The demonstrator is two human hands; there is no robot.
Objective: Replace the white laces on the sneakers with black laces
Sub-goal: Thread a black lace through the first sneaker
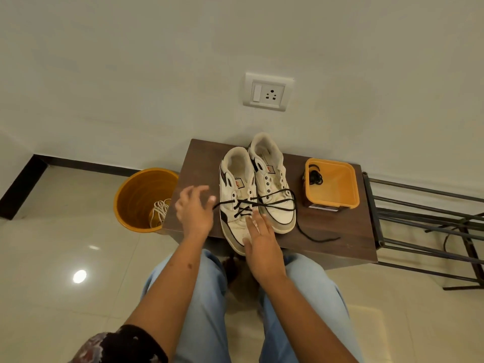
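**Black lace half threaded on the left sneaker**

Pale blue trouser legs (pixel 199 310) fill the foreground, and both forearms reach over them to the dark wooden counter (pixel 340 226). The right hand (pixel 262 239) lies flat with straight fingers on the toe of the left sneaker (pixel 235 205). The left hand (pixel 195 210) hovers beside that shoe, fingers spread; whether it pinches the end of the black lace (pixel 262 203) cannot be told. The lace crosses the lower eyelets and loops over the toe of the right sneaker (pixel 272 184), its other end trailing across the counter. An orange tub (pixel 337 200) with a coiled spare black lace (pixel 315 178) stands just right of the shoes. Left of the counter, an orange bucket (pixel 136 197) on the floor holds white laces (pixel 159 210). A metal rack (pixel 432 218) stands at the right, a wall socket (pixel 268 91) above.
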